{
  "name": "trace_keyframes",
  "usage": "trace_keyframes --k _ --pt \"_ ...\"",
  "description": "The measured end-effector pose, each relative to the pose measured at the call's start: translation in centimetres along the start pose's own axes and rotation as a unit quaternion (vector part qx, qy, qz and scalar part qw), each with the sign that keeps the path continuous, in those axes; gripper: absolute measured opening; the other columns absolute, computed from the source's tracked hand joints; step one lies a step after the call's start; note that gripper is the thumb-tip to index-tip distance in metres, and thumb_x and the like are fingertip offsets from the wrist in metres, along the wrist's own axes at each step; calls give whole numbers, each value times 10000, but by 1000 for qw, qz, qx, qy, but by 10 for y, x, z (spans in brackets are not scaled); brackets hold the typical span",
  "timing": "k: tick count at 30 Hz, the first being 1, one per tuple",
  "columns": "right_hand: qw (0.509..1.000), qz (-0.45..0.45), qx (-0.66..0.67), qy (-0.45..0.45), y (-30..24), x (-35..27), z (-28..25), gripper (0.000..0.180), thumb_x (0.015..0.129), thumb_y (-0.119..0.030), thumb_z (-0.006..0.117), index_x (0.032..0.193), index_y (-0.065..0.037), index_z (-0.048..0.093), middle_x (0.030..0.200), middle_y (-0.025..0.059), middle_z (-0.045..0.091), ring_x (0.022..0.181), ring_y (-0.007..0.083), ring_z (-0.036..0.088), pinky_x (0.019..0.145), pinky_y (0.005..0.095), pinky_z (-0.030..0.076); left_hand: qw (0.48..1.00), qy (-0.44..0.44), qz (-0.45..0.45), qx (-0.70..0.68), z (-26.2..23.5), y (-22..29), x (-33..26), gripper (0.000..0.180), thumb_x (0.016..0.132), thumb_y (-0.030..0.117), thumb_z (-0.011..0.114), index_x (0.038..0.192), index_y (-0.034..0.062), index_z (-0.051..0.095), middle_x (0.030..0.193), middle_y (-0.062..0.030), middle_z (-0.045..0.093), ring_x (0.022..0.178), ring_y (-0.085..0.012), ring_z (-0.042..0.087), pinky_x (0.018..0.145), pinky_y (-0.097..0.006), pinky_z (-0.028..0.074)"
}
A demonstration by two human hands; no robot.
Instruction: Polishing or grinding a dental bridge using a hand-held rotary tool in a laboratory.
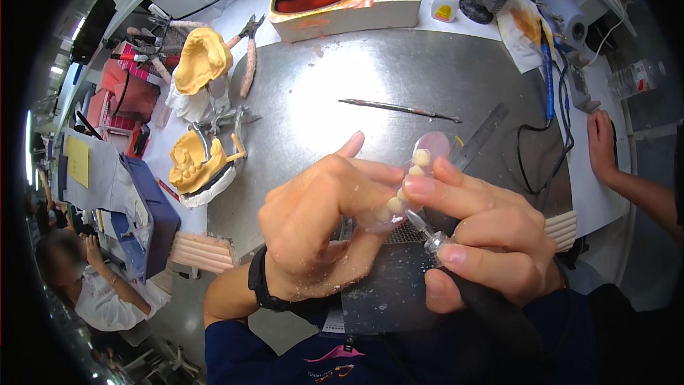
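- Two hands work mid-frame: left hand [320, 224] fingers pinch a pink denture base with teeth [417, 171].
- Right hand [491, 242] fingers grip a rotary handpiece [431, 239]; keep its bur light and steady against the teeth.

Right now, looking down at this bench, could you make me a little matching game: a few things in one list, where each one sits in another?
Things:
1. pliers
2. thin metal pick
3. denture piece
4. small glue bottle

Places:
A. between both hands' fingertips
B. far edge, beside the wax heater box
C. alone mid-table on the steel
D. left, next to a yellow plaster cast

Pairs: 1-D, 2-C, 3-A, 4-B
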State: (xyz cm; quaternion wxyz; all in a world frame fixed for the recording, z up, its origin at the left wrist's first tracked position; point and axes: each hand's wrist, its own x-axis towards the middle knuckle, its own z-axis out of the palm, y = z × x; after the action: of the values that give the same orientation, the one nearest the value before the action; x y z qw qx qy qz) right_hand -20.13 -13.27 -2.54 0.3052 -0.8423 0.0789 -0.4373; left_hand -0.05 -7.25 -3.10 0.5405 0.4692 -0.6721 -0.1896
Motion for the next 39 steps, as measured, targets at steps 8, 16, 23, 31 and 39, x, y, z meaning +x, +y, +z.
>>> trace_keyframes --k 8,16,23,31,39 --pt "1000 -18 5 -5 2 -1 0 293 919 -127 734 1098 -36 522 952 127 564 1062 476 708 1011 599 537 1000 2 2 8 0 0 0 262 685 -112 796 838 46 653 874 -110 745 896 -264 773 980 -554 552" --pt "1000 -23 6 4 2 -1 2 279 915 -117 742 1082 -30 537 944 132 575 1066 478 706 1026 594 528 1000 -9 10 9 -1 -1 0 284 667 -142 760 859 39 656 885 -110 745 896 -274 773 986 -564 544" --pt "998 -56 9 11 2 -3 4 297 909 -140 768 1085 -40 550 907 95 583 1021 414 739 1025 614 521 1000 9 5 3 1 2 0 266 685 -126 764 866 35 655 873 -116 743 886 -276 772 961 -545 562" --pt "989 -124 66 -35 3 -5 -3 360 925 -246 777 1147 -86 542 892 54 581 915 365 766 1005 615 523 999 28 20 10 5 -1 1 219 756 -43 818 895 21 660 894 -134 751 855 -272 769 914 -519 586" --pt "996 52 67 -33 -5 3 -9 292 915 -92 725 1098 -85 498 953 90 543 1157 475 669 1099 604 456 1000 14 4 6 2 1 1 216 746 -52 823 867 35 666 888 -122 750 869 -269 771 927 -531 580"
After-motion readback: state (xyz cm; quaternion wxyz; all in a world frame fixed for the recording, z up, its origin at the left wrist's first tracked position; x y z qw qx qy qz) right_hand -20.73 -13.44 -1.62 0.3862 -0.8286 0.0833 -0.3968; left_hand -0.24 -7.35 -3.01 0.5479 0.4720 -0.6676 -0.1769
